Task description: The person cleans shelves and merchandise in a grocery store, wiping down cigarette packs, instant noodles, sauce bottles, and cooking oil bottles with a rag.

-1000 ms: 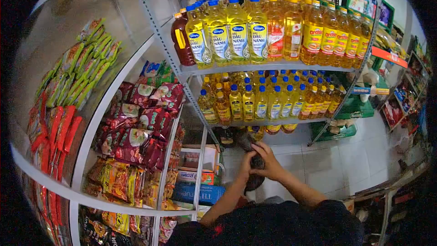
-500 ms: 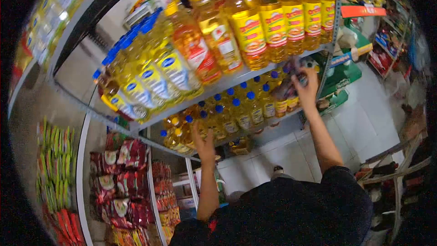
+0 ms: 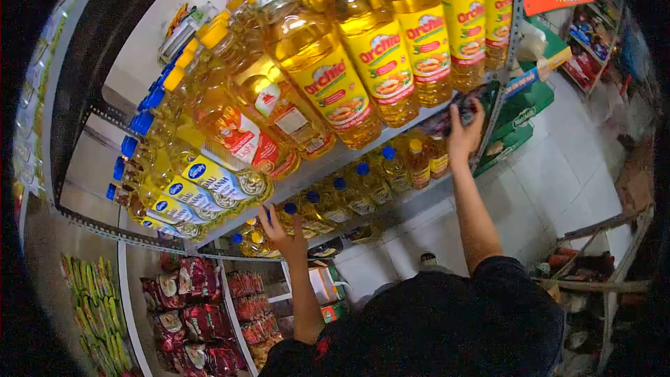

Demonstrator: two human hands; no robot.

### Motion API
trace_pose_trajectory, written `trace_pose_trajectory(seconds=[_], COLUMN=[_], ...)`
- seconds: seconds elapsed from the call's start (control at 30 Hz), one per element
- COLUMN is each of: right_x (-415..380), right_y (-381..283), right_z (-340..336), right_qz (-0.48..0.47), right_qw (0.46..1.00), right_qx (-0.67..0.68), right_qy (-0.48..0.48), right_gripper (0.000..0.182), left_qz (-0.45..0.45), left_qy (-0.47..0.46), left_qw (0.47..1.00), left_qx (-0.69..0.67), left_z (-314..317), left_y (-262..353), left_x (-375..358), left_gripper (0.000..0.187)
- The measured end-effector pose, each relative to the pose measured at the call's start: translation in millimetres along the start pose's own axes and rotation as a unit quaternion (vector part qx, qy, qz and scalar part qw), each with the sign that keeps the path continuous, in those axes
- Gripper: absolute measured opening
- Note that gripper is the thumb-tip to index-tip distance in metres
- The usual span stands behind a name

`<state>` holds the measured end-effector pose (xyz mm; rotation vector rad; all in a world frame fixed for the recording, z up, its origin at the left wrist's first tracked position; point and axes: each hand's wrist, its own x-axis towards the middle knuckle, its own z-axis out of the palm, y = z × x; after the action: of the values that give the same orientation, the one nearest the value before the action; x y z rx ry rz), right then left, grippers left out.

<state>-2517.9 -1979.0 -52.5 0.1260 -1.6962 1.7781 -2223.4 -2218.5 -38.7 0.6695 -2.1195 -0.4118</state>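
My right hand (image 3: 466, 132) is closed around a dark, patterned, crumpled cloth (image 3: 438, 124) at the right end of the shelf rack, just under the upper board. Above it stand large oil bottles (image 3: 388, 63) with yellow labels. My left hand (image 3: 287, 239), its fingers apart, is raised at the front of the lower shelf beside the blue-capped oil bottles (image 3: 340, 195). Over that hand, on the upper shelf, are oil bottles with blue-and-white labels (image 3: 209, 180) and a bottle with a red label (image 3: 244, 141).
The metal shelf edge (image 3: 307, 174) runs diagonally between the two rows of bottles. Dark red packets (image 3: 202, 276) and green packs (image 3: 98, 300) hang at lower left. Green boxes (image 3: 527, 108) stand past the rack's right post, with white floor tiles (image 3: 551, 160) below.
The view has come closer to the upper bottles, which look larger. My left hand appears higher against the lower shelf's front, while my right hand still holds the cloth at the right end.
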Motion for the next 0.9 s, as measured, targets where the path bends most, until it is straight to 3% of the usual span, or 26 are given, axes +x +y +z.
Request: trace_pose_trajectory(seconds=[0.1,0.23,0.33,0.37,0.43,0.5,0.57,0.63,0.67,0.73,0.77,0.83,0.87,0.9], right_x=[-15.2,-91.2,-101.8,-92.9,-88.0,-108.7,-143.3,-183.8,-205.3,-240.8,-251.5,-268.0,-273.2,-270.8], right_y=[-7.9,-47.2,-40.9,-35.5,-37.9,-49.2,-76.9,-88.9,-104.8,-128.2,-132.6,-140.1,-142.5,-149.1], right_z=[15.8,28.8,25.7,22.8,28.0,40.9,50.3,58.7,64.7,77.0,84.5,97.6,101.7,101.7], right_qz=[0.007,-0.056,-0.069,-0.098,0.017,-0.002,-0.084,-0.115,-0.091,-0.061,-0.064,-0.029,0.012,0.005], right_qw=[1.000,0.992,0.984,0.983,0.997,0.998,0.988,0.948,0.926,0.867,0.828,0.775,0.725,0.705], right_qx=[-0.016,-0.026,-0.030,-0.042,0.026,0.020,-0.039,0.032,0.061,0.117,0.149,0.162,0.176,0.170], right_qy=[0.005,-0.110,-0.162,-0.146,-0.076,-0.058,-0.123,-0.294,-0.361,-0.480,-0.537,-0.610,-0.666,-0.689], right_gripper=[0.046,0.047,0.046,0.045,0.044,0.041,0.043,0.048,0.051,0.054,0.054,0.054,0.053,0.053], left_qz=[0.023,0.017,0.000,0.008,0.010,0.015,0.013,0.048,0.038,0.034,0.021,-0.109,-0.166,-0.148], left_qy=[-0.018,-0.008,0.000,-0.003,0.018,-0.024,-0.004,-0.037,-0.035,-0.089,-0.082,0.073,0.078,0.124], left_qw=[0.997,0.999,1.000,1.000,1.000,1.000,1.000,0.997,0.997,0.966,0.967,0.939,0.910,0.941], left_qx=[0.075,0.043,0.014,-0.003,0.020,-0.007,-0.015,-0.057,-0.058,-0.239,-0.242,-0.319,-0.372,-0.279], left_z=[-7.8,-8.9,-12.7,-13.7,-13.6,-14.4,-12.9,-17.7,-18.3,-20.6,-14.7,4.6,-17.2,-21.9], left_y=[-2.3,-7.8,-3.1,-5.2,-16.1,-22.5,-29.5,-25.7,-24.3,-21.4,-29.9,-55.0,-48.5,-59.4], left_x=[2.5,1.3,1.5,3.0,2.3,0.3,-1.2,-8.1,-12.7,-19.4,-24.5,-35.5,-22.4,-18.9], left_gripper=[0.053,0.055,0.057,0.056,0.053,0.053,0.053,0.053,0.053,0.052,0.052,0.049,0.043,0.040])
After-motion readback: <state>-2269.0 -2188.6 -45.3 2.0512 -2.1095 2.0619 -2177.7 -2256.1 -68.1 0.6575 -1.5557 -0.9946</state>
